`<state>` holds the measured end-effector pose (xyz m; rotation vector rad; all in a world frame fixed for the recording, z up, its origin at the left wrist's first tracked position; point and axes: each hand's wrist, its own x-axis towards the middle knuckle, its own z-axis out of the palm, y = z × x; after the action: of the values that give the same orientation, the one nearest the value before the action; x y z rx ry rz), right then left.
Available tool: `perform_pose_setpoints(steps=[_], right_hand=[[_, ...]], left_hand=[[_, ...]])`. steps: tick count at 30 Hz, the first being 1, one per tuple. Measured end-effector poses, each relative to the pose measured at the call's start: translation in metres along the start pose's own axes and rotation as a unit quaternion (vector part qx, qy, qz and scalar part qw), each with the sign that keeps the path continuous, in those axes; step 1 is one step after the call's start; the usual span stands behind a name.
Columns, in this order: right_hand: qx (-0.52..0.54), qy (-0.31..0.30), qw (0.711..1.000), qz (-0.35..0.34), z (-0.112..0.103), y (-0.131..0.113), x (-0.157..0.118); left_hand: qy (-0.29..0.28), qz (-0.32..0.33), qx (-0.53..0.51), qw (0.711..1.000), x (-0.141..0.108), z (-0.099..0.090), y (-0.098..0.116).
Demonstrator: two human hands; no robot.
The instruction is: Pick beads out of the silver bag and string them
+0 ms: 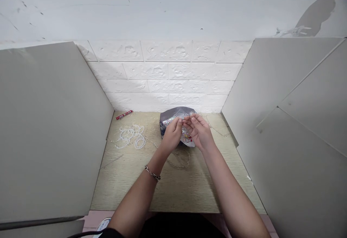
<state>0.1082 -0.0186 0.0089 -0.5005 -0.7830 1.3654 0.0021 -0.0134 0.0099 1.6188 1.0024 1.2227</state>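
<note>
Over an opened silvery bag point(177, 112) of small colourful beads point(186, 137), my two hands meet at the fingertips. My left hand point(172, 133) is closed, thumb pressed against the index finger. Thumb and fingers of my right hand point(200, 132) are also pinched together close beside it. Whatever is between the fingertips is too small to make out. Just below the bag lies a loop of pale beaded string point(180, 164), partly hidden by my left wrist. Left of the hands, a tangle of white bead strands point(132, 137) rests on the table point(187, 194).
A small red packet point(124, 115) lies at the back left corner. Thin thread or wire point(218, 131) trails at the back right. Tall grey panels point(54, 122) stand on both sides, and a white brick-patterned wall point(168, 72) closes the back.
</note>
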Motion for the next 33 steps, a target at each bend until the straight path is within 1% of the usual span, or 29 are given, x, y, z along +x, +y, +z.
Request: perform_pose_setpoints(steps=[2,4,8,10,16,22,26,33], right_hand=[[-0.001,-0.003,1.0,0.008,0.0,0.001,0.0],[-0.003,-0.005,1.0,0.014,0.0,0.002,0.0],[-0.012,-0.01,1.0,0.017,0.0,0.004,0.0],[-0.01,-0.008,1.0,0.016,0.0,0.006,0.001],[-0.01,-0.012,1.0,0.012,-0.001,0.006,0.001],[-0.024,-0.001,1.0,-0.002,0.0,0.008,0.001],[-0.032,0.008,0.999,0.004,0.001,0.008,0.001],[-0.031,0.016,0.999,0.01,0.001,0.008,0.001]], left_hand=[[0.004,-0.01,-0.042,0.999,0.002,0.0,-0.001],[0.028,-0.007,-0.06,0.998,0.003,-0.002,-0.001],[0.105,0.01,-0.042,0.994,0.006,-0.005,0.0],[0.123,0.008,-0.035,0.992,0.006,-0.006,0.002],[0.132,0.013,-0.044,0.99,0.004,-0.004,0.003],[0.134,0.041,0.027,0.99,-0.001,-0.002,0.006],[0.131,0.064,0.085,0.986,-0.003,-0.001,0.008],[0.132,0.084,0.115,0.981,-0.004,0.001,0.01]])
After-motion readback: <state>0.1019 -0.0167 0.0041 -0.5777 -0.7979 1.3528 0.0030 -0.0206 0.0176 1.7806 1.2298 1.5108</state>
